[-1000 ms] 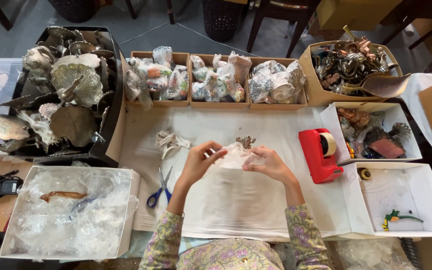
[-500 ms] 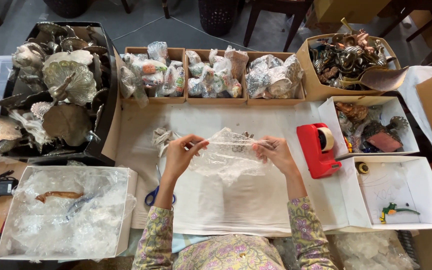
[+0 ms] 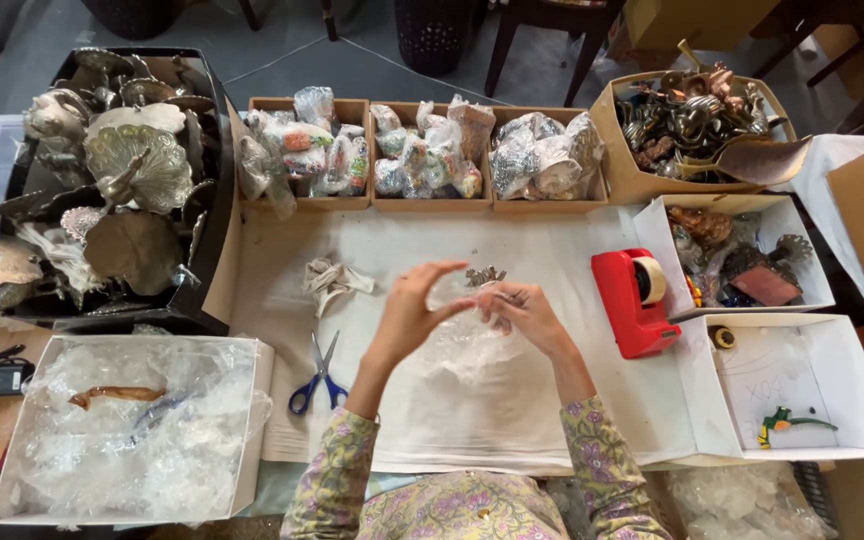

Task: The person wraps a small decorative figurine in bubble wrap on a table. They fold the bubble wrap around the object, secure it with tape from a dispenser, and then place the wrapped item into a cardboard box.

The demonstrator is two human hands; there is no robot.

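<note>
A small metal piece (image 3: 485, 275) is held up over the middle of the desk (image 3: 552, 250). It is grey and spiky, and only its top is seen. The rest is covered by a clear plastic bag (image 3: 462, 345), which is crinkly and shiny and hangs down below the grip.

The bag is pinched by the left hand (image 3: 407, 315) with bent fingers. The piece and the bag are held by the right hand (image 3: 524, 315), closed around them.

Half a second ago the bag was stretched flat and wide between the two hands. Now the hands are brought close together, and the bag is bunched up around the piece.

Blue scissors (image 3: 318, 375) are seen just left of the grip. A crumpled paper (image 3: 332, 280) lies up and to the left. A red tape holder (image 3: 637, 300) stands to the right.
</note>
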